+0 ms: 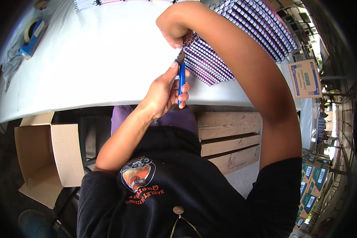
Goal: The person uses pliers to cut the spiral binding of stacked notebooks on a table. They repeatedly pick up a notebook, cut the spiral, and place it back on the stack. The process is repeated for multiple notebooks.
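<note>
My left hand (162, 92) is closed around a pair of pliers (181, 81) with blue handles and dark jaws. The jaws point away from me, at the left corner of a stack of spiral-bound notebooks (208, 65) with white wire coils and purple edges. Over that stack reaches my right arm, and my right hand (174, 27) bends down at the wrist. Its fingers are pressed together right beside the pliers' jaws; what they pinch is hidden. A brownish patterned piece (189, 37) shows next to these fingers.
More spiral-bound notebooks (261, 27) are piled at the far right of the white-covered table (95, 59). A blue tape dispenser (32, 41) lies at far left. An open cardboard box (67, 154) stands below the table's left side; a wooden slatted bench (230, 131) is at right.
</note>
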`<action>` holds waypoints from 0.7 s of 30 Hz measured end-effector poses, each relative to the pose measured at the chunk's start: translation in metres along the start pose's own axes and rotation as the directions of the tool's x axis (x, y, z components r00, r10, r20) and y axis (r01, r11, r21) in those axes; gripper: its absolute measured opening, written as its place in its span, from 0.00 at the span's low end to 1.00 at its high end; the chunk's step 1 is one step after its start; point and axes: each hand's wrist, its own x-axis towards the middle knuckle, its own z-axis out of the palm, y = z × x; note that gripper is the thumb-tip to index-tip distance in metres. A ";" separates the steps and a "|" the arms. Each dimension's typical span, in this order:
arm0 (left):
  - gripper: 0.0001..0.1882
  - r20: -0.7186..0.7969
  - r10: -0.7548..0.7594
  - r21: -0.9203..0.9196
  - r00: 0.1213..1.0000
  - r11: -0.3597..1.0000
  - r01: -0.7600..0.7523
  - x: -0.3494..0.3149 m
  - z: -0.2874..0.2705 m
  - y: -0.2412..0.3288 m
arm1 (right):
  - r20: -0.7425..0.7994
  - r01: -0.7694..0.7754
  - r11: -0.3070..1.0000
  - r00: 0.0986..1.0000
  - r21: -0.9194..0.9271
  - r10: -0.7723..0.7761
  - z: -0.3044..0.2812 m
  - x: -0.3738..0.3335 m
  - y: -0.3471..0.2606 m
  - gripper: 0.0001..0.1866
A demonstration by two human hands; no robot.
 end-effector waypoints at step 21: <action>0.31 0.120 0.079 0.042 0.990 0.995 -0.085 0.008 0.006 0.003 | -0.271 0.175 0.982 0.944 -0.067 -0.187 0.001 -0.047 0.000 0.13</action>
